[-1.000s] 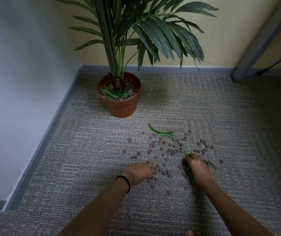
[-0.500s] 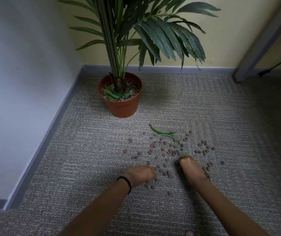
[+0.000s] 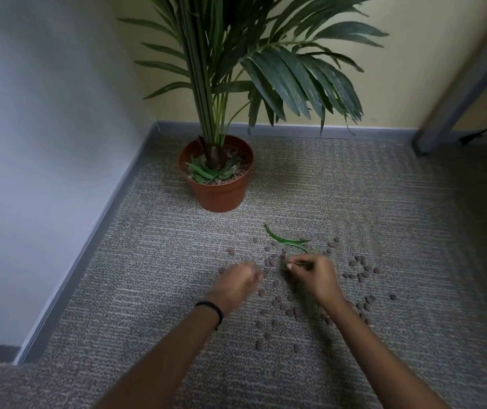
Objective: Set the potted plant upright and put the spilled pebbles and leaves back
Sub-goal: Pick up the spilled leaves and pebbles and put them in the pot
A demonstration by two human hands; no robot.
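On the carpet (image 3: 154, 305) ahead, head view: pot (image 3: 217, 184) stands upright in the corner. Loose leaf (image 3: 286, 240) lies just beyond my right hand (image 3: 313, 276), between its fingers and the pot, long axis running far-left to near-right. Right hand pinches a thin green sliver (image 3: 298, 263) at its fingertips. Left hand (image 3: 238, 283) blurred, fingers curled; I cannot tell if it holds pebbles (image 3: 292, 312). Right is nearer the leaf, so I judge it should take it.

Potted plant (image 3: 218, 187): orange-brown pot w/ tall palm, upright, far centre; pebbles + loose green leaves inside. Brown pebbles (image 3: 291, 312) scattered on carpet (image 3: 148, 261), nearer & right of pot. Curved green leaf (image 3: 283, 240) lies flat at scatter's far edge; thin leaf (image 3: 299, 263) pinched in right hand (image 3: 313, 276).
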